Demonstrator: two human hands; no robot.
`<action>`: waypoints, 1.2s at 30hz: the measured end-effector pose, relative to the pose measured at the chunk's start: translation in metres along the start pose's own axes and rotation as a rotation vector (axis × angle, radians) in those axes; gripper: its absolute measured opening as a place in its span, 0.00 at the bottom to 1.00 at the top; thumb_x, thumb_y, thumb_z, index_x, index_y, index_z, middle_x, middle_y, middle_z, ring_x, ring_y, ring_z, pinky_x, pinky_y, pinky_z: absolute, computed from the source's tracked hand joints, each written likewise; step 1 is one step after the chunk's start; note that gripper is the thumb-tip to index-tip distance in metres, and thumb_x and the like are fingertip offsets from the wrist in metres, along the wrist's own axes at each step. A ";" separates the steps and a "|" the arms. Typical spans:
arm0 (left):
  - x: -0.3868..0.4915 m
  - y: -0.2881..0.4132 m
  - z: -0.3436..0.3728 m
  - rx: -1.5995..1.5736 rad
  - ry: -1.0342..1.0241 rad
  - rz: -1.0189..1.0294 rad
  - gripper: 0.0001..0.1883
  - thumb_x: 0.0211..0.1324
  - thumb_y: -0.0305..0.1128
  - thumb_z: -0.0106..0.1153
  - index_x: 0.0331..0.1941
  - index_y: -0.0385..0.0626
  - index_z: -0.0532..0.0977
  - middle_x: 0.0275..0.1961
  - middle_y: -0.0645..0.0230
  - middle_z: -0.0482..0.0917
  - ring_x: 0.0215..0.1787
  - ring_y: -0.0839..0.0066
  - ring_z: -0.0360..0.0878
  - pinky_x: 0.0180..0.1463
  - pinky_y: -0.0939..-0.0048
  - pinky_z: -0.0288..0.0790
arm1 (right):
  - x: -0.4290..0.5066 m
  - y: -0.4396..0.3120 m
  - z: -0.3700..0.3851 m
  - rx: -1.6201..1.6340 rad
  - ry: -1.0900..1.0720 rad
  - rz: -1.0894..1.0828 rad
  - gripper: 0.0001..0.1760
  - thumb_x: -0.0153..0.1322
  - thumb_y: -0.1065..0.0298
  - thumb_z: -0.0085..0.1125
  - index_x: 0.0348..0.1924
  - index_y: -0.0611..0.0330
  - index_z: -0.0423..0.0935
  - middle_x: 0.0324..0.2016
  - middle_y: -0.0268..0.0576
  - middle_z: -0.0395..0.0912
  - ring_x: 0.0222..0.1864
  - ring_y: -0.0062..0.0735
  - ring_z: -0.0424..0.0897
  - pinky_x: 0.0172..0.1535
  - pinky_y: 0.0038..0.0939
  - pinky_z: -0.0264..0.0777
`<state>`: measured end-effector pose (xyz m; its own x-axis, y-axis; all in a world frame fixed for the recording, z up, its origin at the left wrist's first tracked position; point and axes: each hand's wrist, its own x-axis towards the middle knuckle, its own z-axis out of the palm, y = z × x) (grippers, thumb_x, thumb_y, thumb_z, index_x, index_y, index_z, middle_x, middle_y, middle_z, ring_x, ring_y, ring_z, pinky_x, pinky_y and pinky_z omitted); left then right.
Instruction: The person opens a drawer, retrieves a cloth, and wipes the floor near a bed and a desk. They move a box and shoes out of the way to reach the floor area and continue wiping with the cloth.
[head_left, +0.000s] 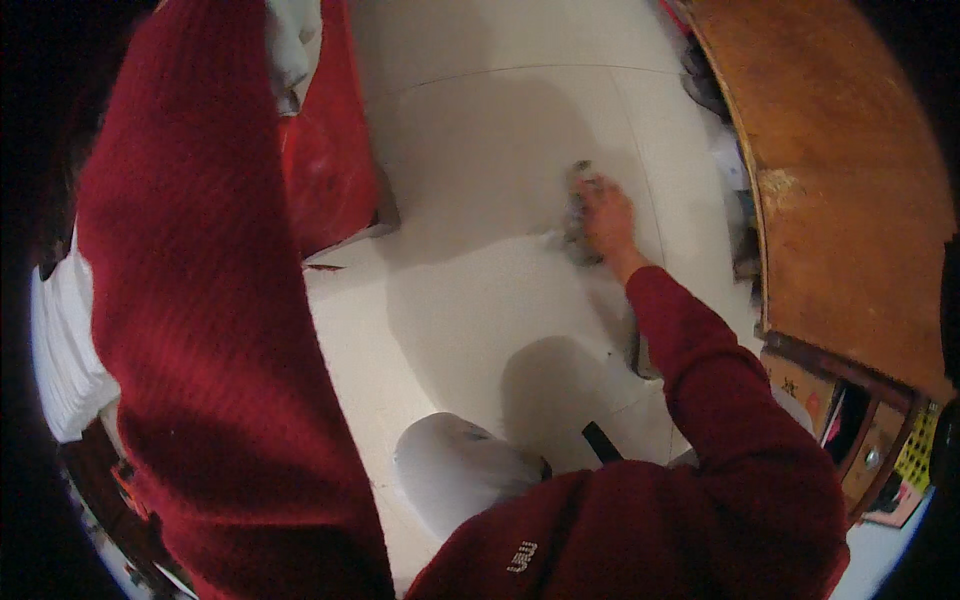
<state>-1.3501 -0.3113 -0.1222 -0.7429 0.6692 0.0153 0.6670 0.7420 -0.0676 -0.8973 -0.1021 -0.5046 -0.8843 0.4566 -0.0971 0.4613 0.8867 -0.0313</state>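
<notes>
My right hand (609, 221) reaches down to the pale tiled floor (480, 300), its fingers closed on a crumpled grey-green cloth (583, 251). Motion blurs the cloth, so its exact shape is unclear. A faint whitish smear or blur lies just left of it. My left hand is out of view; the red knitted left sleeve (210, 262) runs up the left side of the picture. Below the right hand, my grey-clad knee (457, 465) shows above the floor.
A wooden tabletop (847, 187) fills the right side, with small items crowded under its edge and a drawer (874, 454) nearer me. On the left stands a red box-like piece (330, 172), with a thin brown scrap (326, 268) beside its corner. White fabric (67, 352) hangs far left.
</notes>
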 end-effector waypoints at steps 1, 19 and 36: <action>0.006 -0.001 0.005 -0.003 0.007 0.024 0.29 0.64 0.56 0.64 0.60 0.48 0.81 0.63 0.55 0.80 0.62 0.57 0.80 0.68 0.56 0.70 | -0.015 0.028 0.006 -0.019 -0.010 0.240 0.37 0.72 0.50 0.63 0.74 0.41 0.65 0.72 0.52 0.64 0.70 0.57 0.65 0.69 0.58 0.61; 0.025 -0.084 0.046 -0.234 0.441 0.103 0.28 0.61 0.49 0.63 0.57 0.38 0.81 0.56 0.47 0.84 0.58 0.54 0.83 0.65 0.58 0.72 | 0.044 -0.006 0.005 0.205 0.127 -0.106 0.29 0.77 0.51 0.56 0.71 0.35 0.68 0.72 0.42 0.65 0.70 0.53 0.66 0.67 0.63 0.61; -0.180 0.065 0.036 0.143 0.442 -0.038 0.29 0.61 0.29 0.61 0.68 0.47 0.73 0.75 0.56 0.69 0.77 0.53 0.66 0.77 0.57 0.61 | 0.103 0.032 0.022 0.268 0.234 -0.718 0.21 0.72 0.59 0.59 0.59 0.41 0.80 0.65 0.38 0.74 0.68 0.45 0.71 0.63 0.53 0.66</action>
<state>-1.1748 -0.3853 -0.1649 -0.6507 0.6176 0.4417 0.6023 0.7741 -0.1949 -0.9717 -0.0284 -0.5370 -0.9502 -0.1890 0.2476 -0.2507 0.9358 -0.2480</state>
